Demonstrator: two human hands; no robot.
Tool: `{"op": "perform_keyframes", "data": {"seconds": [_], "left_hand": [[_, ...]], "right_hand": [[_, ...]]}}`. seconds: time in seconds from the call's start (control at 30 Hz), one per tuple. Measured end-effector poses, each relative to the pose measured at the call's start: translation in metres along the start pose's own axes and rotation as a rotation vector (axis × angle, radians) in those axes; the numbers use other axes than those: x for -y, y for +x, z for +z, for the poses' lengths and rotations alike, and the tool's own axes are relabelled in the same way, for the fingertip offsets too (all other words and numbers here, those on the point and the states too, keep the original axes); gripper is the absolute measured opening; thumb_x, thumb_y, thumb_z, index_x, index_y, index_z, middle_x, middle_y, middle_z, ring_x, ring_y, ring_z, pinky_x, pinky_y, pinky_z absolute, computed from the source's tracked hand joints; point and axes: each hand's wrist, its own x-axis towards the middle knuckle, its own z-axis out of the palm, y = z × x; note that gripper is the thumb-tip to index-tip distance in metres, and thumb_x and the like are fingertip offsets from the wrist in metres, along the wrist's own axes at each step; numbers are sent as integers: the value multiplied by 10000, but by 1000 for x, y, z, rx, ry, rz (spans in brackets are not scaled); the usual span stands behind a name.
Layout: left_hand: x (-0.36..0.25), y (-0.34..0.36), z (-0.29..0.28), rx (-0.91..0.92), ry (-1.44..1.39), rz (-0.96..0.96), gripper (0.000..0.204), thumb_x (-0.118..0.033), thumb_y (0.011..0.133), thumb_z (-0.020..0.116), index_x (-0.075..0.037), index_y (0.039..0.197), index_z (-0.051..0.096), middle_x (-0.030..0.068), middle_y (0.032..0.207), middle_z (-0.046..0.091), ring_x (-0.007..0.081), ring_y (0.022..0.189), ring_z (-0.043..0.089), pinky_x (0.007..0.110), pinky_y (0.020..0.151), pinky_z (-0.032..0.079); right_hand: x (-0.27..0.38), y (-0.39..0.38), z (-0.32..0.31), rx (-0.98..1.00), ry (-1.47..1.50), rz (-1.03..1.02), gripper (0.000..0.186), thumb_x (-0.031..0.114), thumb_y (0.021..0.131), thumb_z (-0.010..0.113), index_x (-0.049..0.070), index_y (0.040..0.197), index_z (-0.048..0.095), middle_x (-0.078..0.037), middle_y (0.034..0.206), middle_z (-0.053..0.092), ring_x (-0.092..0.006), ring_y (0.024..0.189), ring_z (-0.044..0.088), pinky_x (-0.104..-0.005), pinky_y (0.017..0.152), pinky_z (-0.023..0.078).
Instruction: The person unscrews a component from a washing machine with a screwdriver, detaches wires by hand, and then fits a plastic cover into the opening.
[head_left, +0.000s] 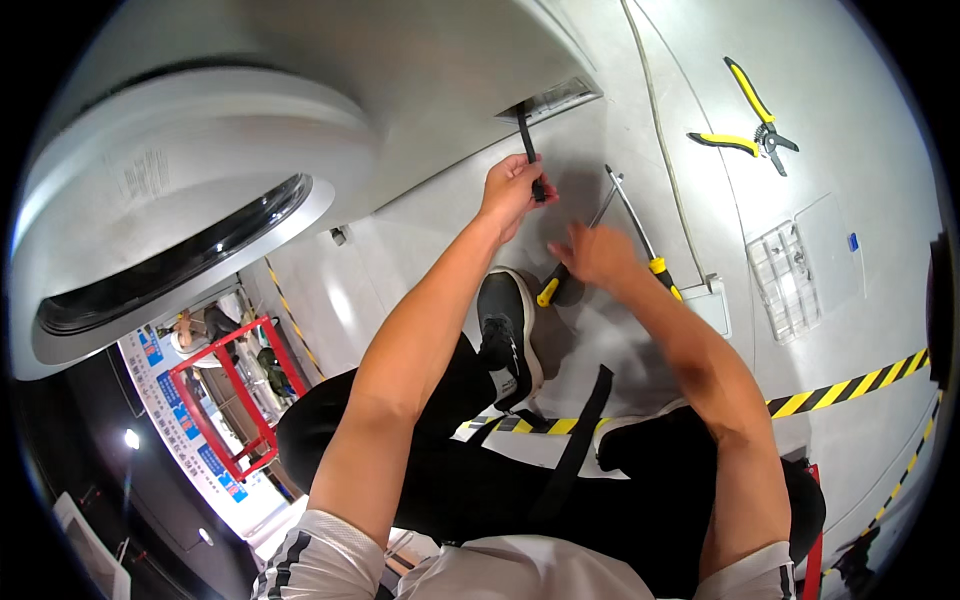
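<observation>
My left hand [512, 190] grips a black hose [528, 140] that hangs from a small opening at the bottom corner of a white washing machine [250, 150]. My right hand [597, 254] hovers low over the grey floor, fingers curled around or just over a screwdriver [572, 262] with a yellow handle end; the grip is partly hidden. A second long screwdriver [640, 230] with a yellow and black handle lies on the floor beside that hand. My shoe [505, 330] rests below both hands.
Yellow-handled pliers [752, 125] lie open on the floor at the far right. A clear plastic parts box [790, 280] and a white cable [660, 130] are nearby. Yellow and black tape [850, 382] marks the floor. A red frame [230, 400] stands at the left.
</observation>
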Motion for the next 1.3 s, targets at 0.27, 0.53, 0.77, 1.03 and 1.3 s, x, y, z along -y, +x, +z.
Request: {"op": "perform_keyframes", "data": {"seconds": [0.27,0.53,0.77,1.03,1.3], "left_hand": [[15,10,-2,165,-384,312,226,-76,929,485,1,1141,468,111,1082,569,122,740,493,283,645,449],[-7,6,17,0,-381,303,502,-57,939,471,12,1394,270,111,1098,587,116,751,475,270,653,448],[-15,15,26,-67,-466,345,463,-61,940,473,-10,1371,313,101,1087,598,115,740,483,282,671,456],[-5,24,1,14,-700,272,266,-53,937,489,-35,1202,467,69,1124,577,117,785,504,342,750,465],[-13,13,2,35,-688,232,263,-84,951,471,-55,1213,464,3,1150,538,130,884,532,348,798,458]], "right_hand": [[4,-29,44,-106,-110,186,316,306,763,660,67,939,552,-136,746,651,-354,723,639,-463,635,498],[10,-79,25,-205,72,22,407,58,752,565,71,1142,450,-184,909,592,-378,791,596,-454,701,475],[14,-66,4,-241,429,34,609,37,835,516,41,1396,280,-148,916,621,-299,742,608,-365,730,486],[53,-27,-14,-197,631,223,479,254,922,539,123,1370,430,-94,663,596,-153,453,569,-313,525,487],[34,-4,11,-353,400,114,478,244,897,548,154,1355,447,-155,716,621,-271,602,606,-368,632,490]]}}
